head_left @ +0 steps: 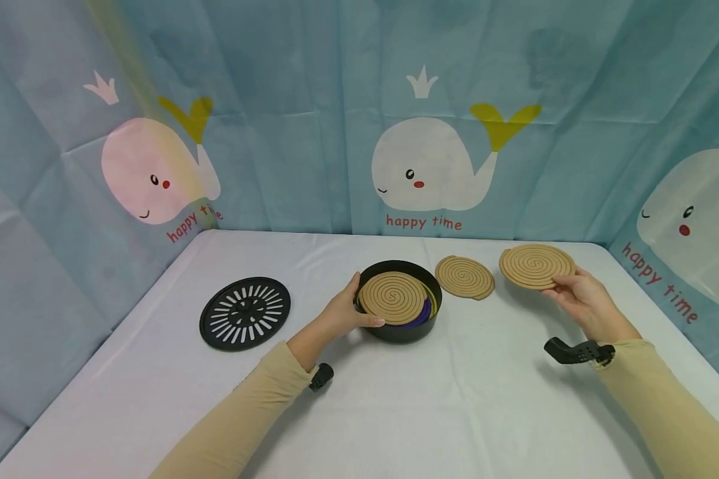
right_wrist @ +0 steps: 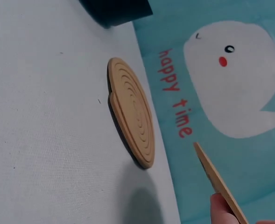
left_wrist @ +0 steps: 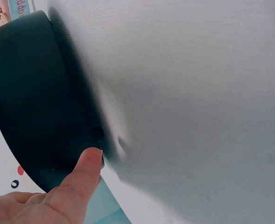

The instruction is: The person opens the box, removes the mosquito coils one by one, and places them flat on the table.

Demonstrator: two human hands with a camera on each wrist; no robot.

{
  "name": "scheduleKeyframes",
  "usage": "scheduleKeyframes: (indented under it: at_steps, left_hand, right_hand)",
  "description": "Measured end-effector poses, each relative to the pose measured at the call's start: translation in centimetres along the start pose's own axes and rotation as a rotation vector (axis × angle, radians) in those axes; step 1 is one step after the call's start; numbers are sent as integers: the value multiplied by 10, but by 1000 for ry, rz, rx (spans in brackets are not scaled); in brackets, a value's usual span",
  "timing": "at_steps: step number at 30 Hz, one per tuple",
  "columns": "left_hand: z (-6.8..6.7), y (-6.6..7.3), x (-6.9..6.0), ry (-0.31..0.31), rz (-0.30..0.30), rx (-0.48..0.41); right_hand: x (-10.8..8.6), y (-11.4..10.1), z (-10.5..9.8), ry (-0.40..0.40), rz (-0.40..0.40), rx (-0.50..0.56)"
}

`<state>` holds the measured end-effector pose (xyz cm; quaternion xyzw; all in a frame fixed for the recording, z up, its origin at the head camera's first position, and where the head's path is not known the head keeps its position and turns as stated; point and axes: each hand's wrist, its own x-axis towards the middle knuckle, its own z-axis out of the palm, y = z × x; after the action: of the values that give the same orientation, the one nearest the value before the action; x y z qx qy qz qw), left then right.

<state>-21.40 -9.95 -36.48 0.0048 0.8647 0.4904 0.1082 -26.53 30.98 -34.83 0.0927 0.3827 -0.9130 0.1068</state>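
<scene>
A round black mosquito coil tin (head_left: 399, 334) stands on the table with a tan mosquito coil (head_left: 392, 297) inside it. Purple and yellow show beneath that coil's right edge. My left hand (head_left: 343, 311) grips the tin at its left side, thumb at the front; a fingertip (left_wrist: 89, 159) lies against the dark wall in the left wrist view. Off to the right, my right hand (head_left: 588, 303) pinches another mosquito coil (head_left: 536, 266) by its near edge, raised above the table. The right wrist view shows this coil nearly edge-on (right_wrist: 220, 183).
One more mosquito coil (head_left: 464, 277) lies flat just right of the tin. A black slotted lid (head_left: 245, 314) rests on the white table to the left. Behind the table hangs a blue curtain (head_left: 287, 179) with whale prints.
</scene>
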Motion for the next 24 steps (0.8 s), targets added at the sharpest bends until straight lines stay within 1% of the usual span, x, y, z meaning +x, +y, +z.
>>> scheduleKeyframes:
  at_steps: [3, 7, 12, 18, 24]
  left_hand:
    - [0, 0, 0, 2, -1, -1]
    - [0, 0, -1, 2, -1, -3]
    - [1, 0, 0, 4, 1, -3]
    - [0, -1, 0, 6, -14, -13]
    - [1, -1, 1, 2, -7, -17]
  right_hand:
    - [4, 0, -1, 4, 17, 32]
    - [9, 0, -1, 31, 56, 96]
    - [16, 1, -3, 86, 88, 167]
    - [23, 0, -6, 140, 118, 187]
    - [27, -4, -13, 165, 164, 221]
